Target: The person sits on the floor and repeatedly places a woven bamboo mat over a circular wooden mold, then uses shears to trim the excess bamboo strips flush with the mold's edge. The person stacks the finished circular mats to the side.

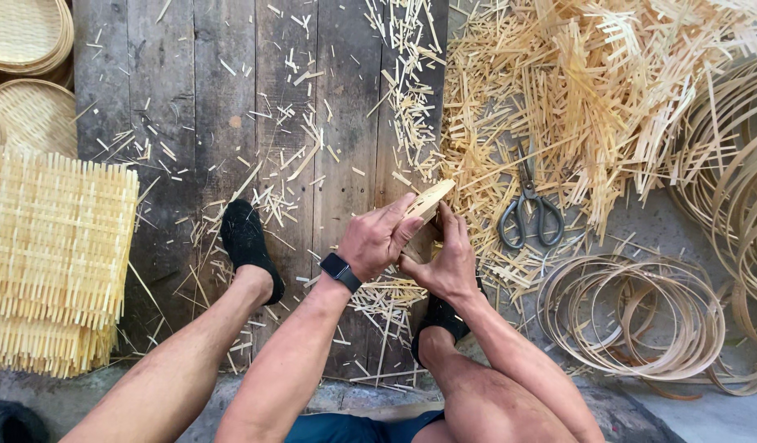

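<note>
hands [378, 238] [448, 262] clasp small woven bamboo piece [427, 199].

Seated over weathered wooden planks [222, 98] strewn with bamboo trimmings, a person grips a small woven bamboo piece [428, 199] in both hands, the left hand [378, 238] over its top, the right hand [446, 261] pinching it from below. Scissors [529, 215] lie near on a heap of offcuts [592, 90]; coiled bamboo hoops [633, 316] and stacked woven mats [54, 254] flank them.
</note>
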